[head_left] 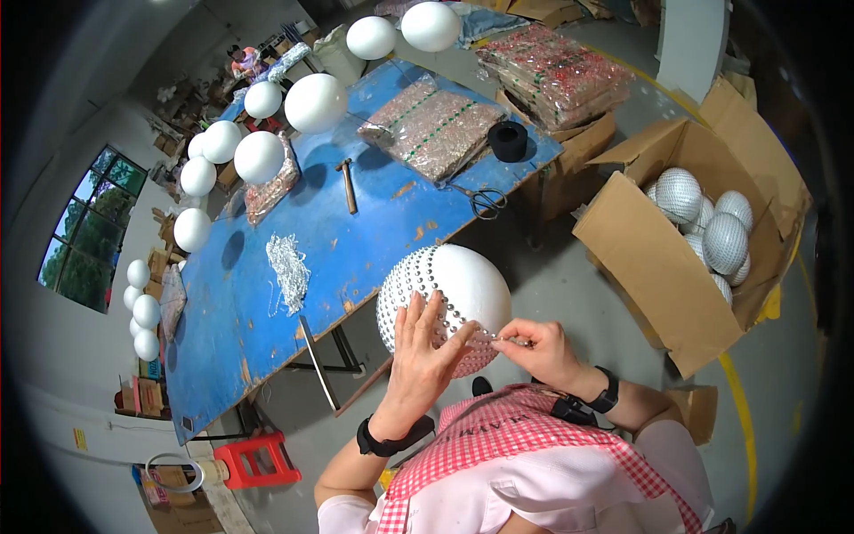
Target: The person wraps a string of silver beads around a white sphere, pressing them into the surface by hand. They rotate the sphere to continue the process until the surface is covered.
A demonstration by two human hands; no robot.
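- Red plastic stool [256,460] on the floor, below the near-left corner of the blue table [240,294].
- Row of plain white foam balls [259,157] runs along the table's left edge up to the far corner.
- Pile of silver bead strips [288,270] lies mid-table, toward the near edge; a hammer [346,185] lies farther back, handle pointing to the near side.
- Left hand [418,360], black wristband, fingers spread flat, pressed on the lower front of the white foam ball [449,303].
- Foam ball is off the table's near-right edge, held over the lap above both hands; round, no long axis; left and lower part covered in silver bead rows, bare white cap faces up and right.
- Bead strip [480,335] runs across the ball's lower right from the left fingertips to the right hand.
- Right hand [538,347], black watch, thumb and forefinger pinching the strip's end against the ball.
- Scissors [483,201] at the table's right edge, black tape roll [508,141] behind them, bagged bead packs [433,129] beside that.
- Open cardboard box [663,267] far right on the floor, holds finished beaded balls [725,242].
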